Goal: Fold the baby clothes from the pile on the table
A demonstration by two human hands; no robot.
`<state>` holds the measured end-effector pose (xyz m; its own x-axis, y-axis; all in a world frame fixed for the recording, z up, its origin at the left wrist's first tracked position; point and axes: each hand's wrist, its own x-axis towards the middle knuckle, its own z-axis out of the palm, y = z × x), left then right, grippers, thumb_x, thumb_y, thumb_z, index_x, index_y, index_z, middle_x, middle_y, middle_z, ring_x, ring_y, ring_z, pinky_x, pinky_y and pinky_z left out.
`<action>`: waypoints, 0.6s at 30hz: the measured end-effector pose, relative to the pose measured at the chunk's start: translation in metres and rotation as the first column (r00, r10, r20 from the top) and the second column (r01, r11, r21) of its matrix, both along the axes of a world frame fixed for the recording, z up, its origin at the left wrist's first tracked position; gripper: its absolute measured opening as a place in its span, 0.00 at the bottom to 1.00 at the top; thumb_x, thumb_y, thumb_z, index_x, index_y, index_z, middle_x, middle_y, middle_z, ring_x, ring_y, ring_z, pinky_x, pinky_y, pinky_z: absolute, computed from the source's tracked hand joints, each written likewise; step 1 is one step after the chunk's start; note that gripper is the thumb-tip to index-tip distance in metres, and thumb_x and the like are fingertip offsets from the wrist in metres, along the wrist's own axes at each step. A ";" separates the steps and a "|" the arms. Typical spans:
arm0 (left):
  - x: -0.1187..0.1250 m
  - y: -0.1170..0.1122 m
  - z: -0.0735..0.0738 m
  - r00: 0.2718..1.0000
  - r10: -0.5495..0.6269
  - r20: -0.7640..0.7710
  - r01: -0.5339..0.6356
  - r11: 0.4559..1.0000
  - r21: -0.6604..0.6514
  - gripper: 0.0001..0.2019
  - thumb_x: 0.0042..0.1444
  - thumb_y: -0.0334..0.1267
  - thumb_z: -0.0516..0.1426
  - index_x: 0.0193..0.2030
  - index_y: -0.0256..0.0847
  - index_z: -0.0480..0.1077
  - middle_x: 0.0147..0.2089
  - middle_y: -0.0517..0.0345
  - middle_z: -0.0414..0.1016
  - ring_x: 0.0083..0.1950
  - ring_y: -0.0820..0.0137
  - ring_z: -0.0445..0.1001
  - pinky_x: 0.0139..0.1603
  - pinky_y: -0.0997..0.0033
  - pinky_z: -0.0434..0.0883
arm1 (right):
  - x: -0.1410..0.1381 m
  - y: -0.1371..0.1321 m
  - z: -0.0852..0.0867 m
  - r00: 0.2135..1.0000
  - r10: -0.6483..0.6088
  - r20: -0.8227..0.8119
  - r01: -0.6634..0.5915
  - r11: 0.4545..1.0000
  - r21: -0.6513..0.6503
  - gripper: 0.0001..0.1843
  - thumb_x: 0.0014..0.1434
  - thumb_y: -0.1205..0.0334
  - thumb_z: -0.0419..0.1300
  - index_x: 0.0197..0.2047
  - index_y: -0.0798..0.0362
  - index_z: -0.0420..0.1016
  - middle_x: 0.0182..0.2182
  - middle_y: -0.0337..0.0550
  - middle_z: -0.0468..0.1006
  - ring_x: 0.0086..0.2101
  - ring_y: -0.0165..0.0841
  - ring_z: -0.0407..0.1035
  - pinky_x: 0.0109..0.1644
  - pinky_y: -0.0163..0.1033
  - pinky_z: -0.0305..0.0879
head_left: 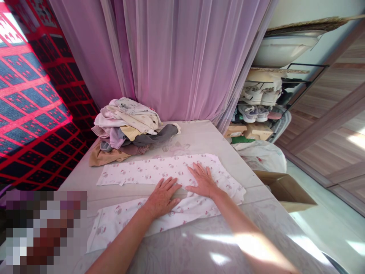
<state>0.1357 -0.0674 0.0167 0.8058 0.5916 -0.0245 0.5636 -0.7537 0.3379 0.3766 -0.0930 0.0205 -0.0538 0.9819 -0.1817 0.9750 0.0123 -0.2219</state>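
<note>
While both hands lie palm down on the pants (129, 171), the cloth is spread nearly flat across the bench (199, 133), waist to the right, legs to the left with a gap between. Pants white, small pink-and-red character print; a few creases where the legs join. Left hand (160, 199) on the near leg, fingertips reaching over to the far one; fingers slightly apart, gripping nothing. Right hand (203, 182) nearer the waist, just beside the left but not touching it; fingers wide, pressed flat, thumb pointing at the left hand. Beyond the far leg, at the bench's far left, a loose pile (128, 118) of clothes: cream and pink on top, a dark grey piece (155, 136) trailing right, a tan one (108, 154) at the front. Purple curtain (176, 57) hangs behind; red-and-black cloth (25, 102) at left. To the right, a rack (309, 82) bearing shoes (252, 95), a pale basin (288, 49) above them; nearer, an open carton (285, 186) beside the bench. Sunlight patches the near bench and right forearm (251, 238). Lower-left corner pixelated; contents cannot be told.
</note>
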 end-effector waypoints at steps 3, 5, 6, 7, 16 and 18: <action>0.000 0.001 -0.003 1.000 -0.010 -0.001 0.010 1.000 0.020 0.28 0.64 0.56 0.45 0.68 0.50 0.57 0.73 0.53 0.52 0.73 0.59 0.48 0.71 0.47 0.46 | 0.002 -0.002 0.003 1.000 0.001 -0.003 -0.001 1.000 -0.028 0.50 0.54 0.33 0.54 0.72 0.49 0.45 0.71 0.50 0.38 0.69 0.48 0.30 0.67 0.61 0.23; 0.000 0.001 -0.004 1.000 -0.010 -0.007 0.010 0.999 0.030 0.27 0.64 0.56 0.45 0.67 0.52 0.58 0.73 0.54 0.52 0.73 0.59 0.48 0.71 0.46 0.46 | 0.000 0.001 0.008 1.000 0.005 -0.003 -0.005 0.999 -0.054 0.51 0.53 0.33 0.55 0.72 0.48 0.45 0.71 0.51 0.38 0.69 0.49 0.30 0.67 0.62 0.23; 0.000 0.001 -0.005 1.000 -0.008 -0.012 0.008 0.999 0.034 0.27 0.64 0.56 0.45 0.67 0.52 0.59 0.73 0.54 0.52 0.73 0.58 0.48 0.71 0.46 0.46 | -0.002 0.003 0.011 1.000 0.006 -0.003 -0.006 0.998 -0.054 0.51 0.53 0.34 0.56 0.72 0.47 0.45 0.71 0.50 0.38 0.69 0.49 0.30 0.67 0.62 0.24; 0.001 0.001 -0.005 1.000 -0.006 -0.015 0.006 0.999 0.036 0.27 0.64 0.56 0.46 0.66 0.52 0.59 0.73 0.54 0.52 0.73 0.58 0.48 0.70 0.46 0.46 | -0.005 0.005 0.014 1.000 0.002 -0.003 -0.002 0.999 -0.041 0.50 0.53 0.35 0.56 0.72 0.46 0.44 0.71 0.49 0.38 0.69 0.49 0.31 0.67 0.61 0.25; 0.003 -0.003 0.003 1.000 0.013 -0.007 -0.013 1.000 -0.015 0.27 0.63 0.54 0.49 0.66 0.48 0.60 0.72 0.51 0.53 0.73 0.58 0.49 0.71 0.45 0.45 | -0.024 0.001 -0.002 0.999 -0.024 0.044 0.022 0.999 0.048 0.36 0.63 0.43 0.47 0.71 0.48 0.49 0.71 0.48 0.43 0.68 0.45 0.37 0.68 0.60 0.31; 0.003 -0.004 0.005 1.000 0.017 0.010 -0.016 0.999 -0.032 0.27 0.62 0.54 0.49 0.65 0.48 0.60 0.72 0.52 0.53 0.73 0.59 0.48 0.71 0.46 0.45 | -0.020 -0.004 -0.008 0.998 -0.005 0.055 0.002 0.998 0.059 0.38 0.62 0.40 0.47 0.71 0.48 0.50 0.71 0.48 0.43 0.68 0.45 0.37 0.68 0.60 0.32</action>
<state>0.1385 -0.0714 0.0215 0.7963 0.6039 -0.0353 0.5722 -0.7329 0.3680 0.3567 -0.0973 0.0120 -0.0418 0.9912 -0.1260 0.9858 0.0204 -0.1667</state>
